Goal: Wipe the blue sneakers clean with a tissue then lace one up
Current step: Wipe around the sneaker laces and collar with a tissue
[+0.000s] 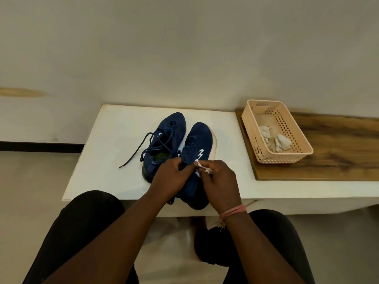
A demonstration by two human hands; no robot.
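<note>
- Blue sneakers (178, 148): two, side by side near the middle of the white worktop (114, 140), toes toward the far edge.
- Left sneaker (164, 140): flat on the worktop, laces (143, 148) loose, one lace end trailing toward the left edge.
- Right sneaker (198, 144): touching the left sneaker along its inner side, white sole toward the right edge, white zigzag mark on the side, heel projecting past the near edge of the worktop.
- Left hand (172, 177): curled at the collar of the right sneaker, fingers pinching dark material there; lace or collar fabric cannot be told.
- Right hand (217, 177): curled around a small white tissue (205, 168), pressed against the side of the right sneaker, just beside the left hand.
- Pink thread band (232, 212): wound round the right wrist.
- Wooden board (338, 148): flat on the right part of the worktop, reaching the far edge.
- Peach perforated basket (256, 136): on the near left part of the board, well apart from the sneakers.
- Crumpled tissues (276, 140): in the basket, lying on its floor.
- Legs in black (82, 232): below the near edge of the worktop, one to either side of the forearms.
</note>
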